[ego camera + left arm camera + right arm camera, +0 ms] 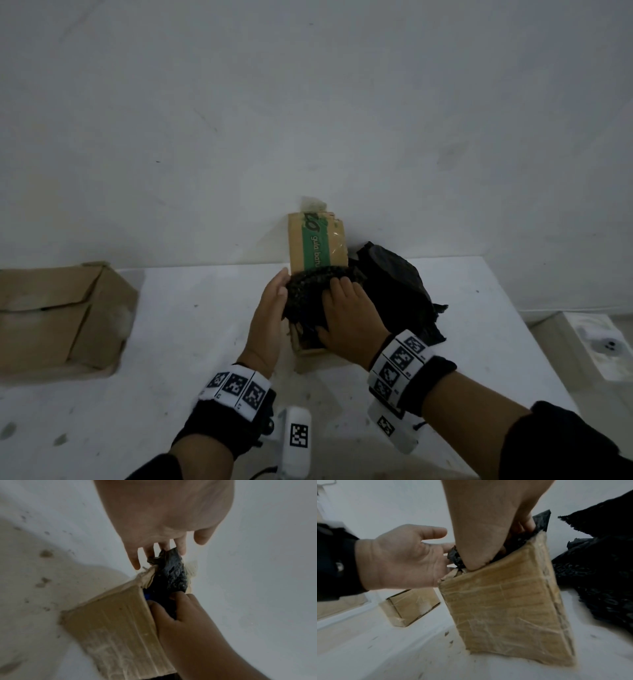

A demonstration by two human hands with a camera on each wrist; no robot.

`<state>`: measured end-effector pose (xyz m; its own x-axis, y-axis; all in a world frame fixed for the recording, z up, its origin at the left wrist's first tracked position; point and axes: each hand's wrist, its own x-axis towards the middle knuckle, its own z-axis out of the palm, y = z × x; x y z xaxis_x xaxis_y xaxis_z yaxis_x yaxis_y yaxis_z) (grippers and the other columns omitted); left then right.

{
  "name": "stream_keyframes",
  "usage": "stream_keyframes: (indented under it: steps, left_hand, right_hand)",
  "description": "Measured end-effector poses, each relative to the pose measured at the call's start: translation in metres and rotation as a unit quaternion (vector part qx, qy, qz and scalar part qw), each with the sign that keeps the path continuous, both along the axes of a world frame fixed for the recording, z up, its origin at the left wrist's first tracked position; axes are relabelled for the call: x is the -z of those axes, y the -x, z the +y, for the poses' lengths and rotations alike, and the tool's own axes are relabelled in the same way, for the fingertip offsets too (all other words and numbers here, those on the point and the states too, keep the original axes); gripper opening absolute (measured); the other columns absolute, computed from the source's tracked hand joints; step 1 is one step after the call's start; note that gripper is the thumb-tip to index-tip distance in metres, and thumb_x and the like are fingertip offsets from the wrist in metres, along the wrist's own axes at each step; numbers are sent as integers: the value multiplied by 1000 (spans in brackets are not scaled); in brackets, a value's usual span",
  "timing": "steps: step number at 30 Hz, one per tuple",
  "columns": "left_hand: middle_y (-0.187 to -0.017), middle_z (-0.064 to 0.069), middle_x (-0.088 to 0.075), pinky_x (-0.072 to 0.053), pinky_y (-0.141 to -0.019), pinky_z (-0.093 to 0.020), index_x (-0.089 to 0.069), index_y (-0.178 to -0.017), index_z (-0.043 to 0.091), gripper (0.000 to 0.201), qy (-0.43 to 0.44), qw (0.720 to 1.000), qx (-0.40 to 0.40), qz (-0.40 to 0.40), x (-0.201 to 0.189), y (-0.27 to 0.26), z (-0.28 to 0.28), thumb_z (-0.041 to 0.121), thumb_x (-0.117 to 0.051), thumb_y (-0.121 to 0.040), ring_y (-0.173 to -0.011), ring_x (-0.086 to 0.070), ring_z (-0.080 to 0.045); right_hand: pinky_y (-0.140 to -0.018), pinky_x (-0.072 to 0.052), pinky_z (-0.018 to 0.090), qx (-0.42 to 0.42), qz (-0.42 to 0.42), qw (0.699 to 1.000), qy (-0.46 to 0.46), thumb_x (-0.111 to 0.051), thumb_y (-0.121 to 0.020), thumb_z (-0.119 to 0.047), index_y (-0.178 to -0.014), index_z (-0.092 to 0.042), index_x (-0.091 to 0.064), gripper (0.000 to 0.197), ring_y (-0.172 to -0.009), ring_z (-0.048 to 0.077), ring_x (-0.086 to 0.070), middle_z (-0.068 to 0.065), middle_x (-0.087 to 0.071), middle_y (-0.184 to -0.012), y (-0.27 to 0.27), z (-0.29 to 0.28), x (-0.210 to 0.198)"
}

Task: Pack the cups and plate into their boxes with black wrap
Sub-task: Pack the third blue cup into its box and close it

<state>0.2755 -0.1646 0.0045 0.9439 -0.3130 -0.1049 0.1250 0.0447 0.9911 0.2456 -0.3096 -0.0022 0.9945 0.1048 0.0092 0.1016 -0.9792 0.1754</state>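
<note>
I work at a white table [178, 335] whose top is scuffed and speckled with dark marks. It stands against a plain pale wall [308, 102]. Past the table's right edge, lower down, sits a white fixture [603, 346] with small dark holes; I cannot tell what it is.
</note>
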Motion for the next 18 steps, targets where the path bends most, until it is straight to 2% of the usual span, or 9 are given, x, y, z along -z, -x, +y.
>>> stream_keyframes:
  steps: [2, 4, 7, 10, 12, 14, 16, 18]
  left_hand:
    - [-139, 7, -40, -34, -104, -32, -29, -142, 28, 44, 34, 998, -11, 44, -2, 3, -1, 35, -31, -99, -127, -39, -9]
    - [-141, 6, -39, -33, -100, -31, -27, -141, 35, 42, 49, 997, -23, 61, 3, 2, -1, 40, -25, -100, -126, -39, -9]
    - [-141, 6, -41, -32, -100, -32, -28, -137, 41, 43, 52, 996, -19, 72, 7, 1, -1, 52, -25, -95, -125, -41, -9]
    - [-144, 7, -39, -29, -108, -37, -26, -140, 39, 58, 58, 994, -2, 89, 8, -2, 2, 60, -23, -86, -130, -37, -10]
    - [-148, 7, -33, -22, -114, -43, -24, -141, 38, 52, 58, 993, 10, 101, 9, -4, 4, 58, -20, -92, -135, -31, -10]
    - [-151, 10, -29, -17, -117, -45, -24, -138, 41, 54, 54, 993, 26, 104, 13, -4, 5, 61, -20, -88, -137, -27, -8]
    - [-148, 18, -28, -18, -116, -43, -27, -135, 45, 58, 29, 995, 37, 88, 13, 0, 5, 66, -22, -81, -137, -25, -4]
    - [-141, 26, -29, -19, -115, -42, -32, -132, 46, 53, 14, 997, 32, 74, 11, 5, 4, 70, -25, -85, -133, -25, 0]
  right_hand:
    - [-80, -45, 40, -5, 20, 999, -45, -54, -71, -61, -104, -4, -56, 66, -90, 31, -52, 15, -56, -99, 0, -1, 0]
    - [-88, -43, 41, -6, 45, 997, -65, -52, -70, -70, -114, -2, -50, 80, -98, 32, -50, 15, -54, -108, 0, -2, 0]
    - [-98, -37, 40, -14, 67, 996, -66, -53, -74, -70, -126, -2, -39, 87, -110, 31, -45, 15, -48, -121, -2, -4, 2]
    - [-99, -35, 38, -13, 74, 993, -94, -56, -76, -66, -132, -2, -34, 87, -114, 29, -45, 15, -46, -126, -7, -4, 3]
    - [-96, -38, 37, -10, 82, 991, -107, -59, -76, -64, -130, -2, -35, 86, -112, 29, -48, 14, -47, -125, -11, -3, 2]
    - [-92, -42, 37, 0, 92, 991, -101, -61, -73, -65, -127, -4, -38, 85, -108, 29, -50, 14, -49, -122, -17, -2, 0]
    - [-92, -44, 37, 6, 111, 991, -78, -60, -71, -69, -126, -6, -42, 86, -107, 28, -52, 13, -51, -120, -23, -1, -5]
    - [-94, -42, 37, 10, 133, 990, -55, -56, -71, -73, -126, -8, -46, 86, -108, 28, -52, 13, -53, -120, -27, 1, -5]
